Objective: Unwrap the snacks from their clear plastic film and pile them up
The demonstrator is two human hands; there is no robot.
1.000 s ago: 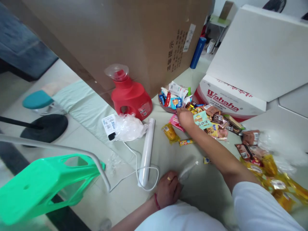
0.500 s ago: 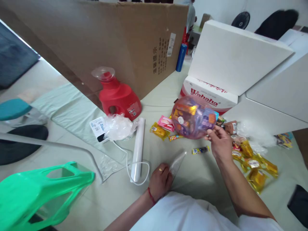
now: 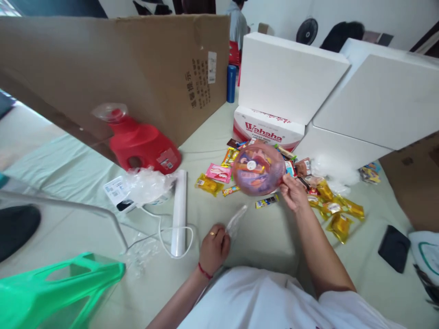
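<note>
My right hand (image 3: 293, 191) pinches the rim of a round, see-through pink plastic bowl (image 3: 251, 165) with a white sticker at its middle. Orange and purple wrappers show through the bowl; whether they lie in it or behind it I cannot tell. Closed on a crumpled clear plastic bag (image 3: 236, 223), my left hand (image 3: 214, 246) is low over the cloth, near my body. Between the hands and the box lie a dark snack packet (image 3: 266, 201), a pink packet (image 3: 218, 173) and a yellow packet (image 3: 208, 184). Several golden packets (image 3: 334, 208) are right of my right forearm.
A red jug (image 3: 146, 146) stands left before a large cardboard panel (image 3: 154, 68). A white bar with a cord (image 3: 179, 214) lies near my left hand. The Wahaha box (image 3: 267, 130) is behind the snacks; a black phone-like object (image 3: 394, 249) lies right. A person (image 3: 237, 25) is far back.
The view has shifted, so the surroundings sit further left. The bowl has turned to show its sticker more squarely. Both hands keep their hold.
</note>
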